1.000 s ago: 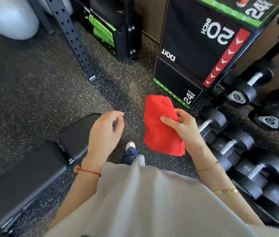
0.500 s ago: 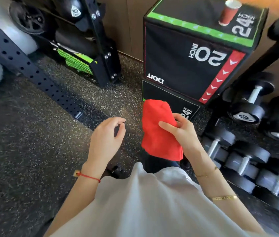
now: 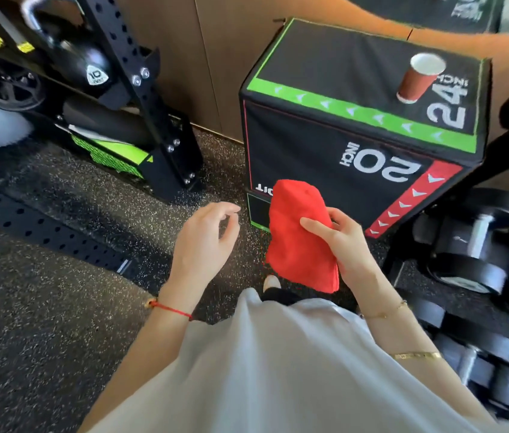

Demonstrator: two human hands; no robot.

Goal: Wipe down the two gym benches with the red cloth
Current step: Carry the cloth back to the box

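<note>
Cloth (image 3: 301, 235), red and soft, folded to a thick pad, hangs from our right hand (image 3: 345, 242), pinched between thumb and fingers, long axis running away from us. Our left hand (image 3: 203, 242) hovers just beside it, loosely curled, empty. No bench shows; we judge we must turn to find one. Speckled rubber floor (image 3: 59, 307) lies below.

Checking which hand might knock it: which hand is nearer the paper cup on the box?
Right. The right hand, holding the red cloth, is below the paper cup; the left hand is empty and farther left.
</note>
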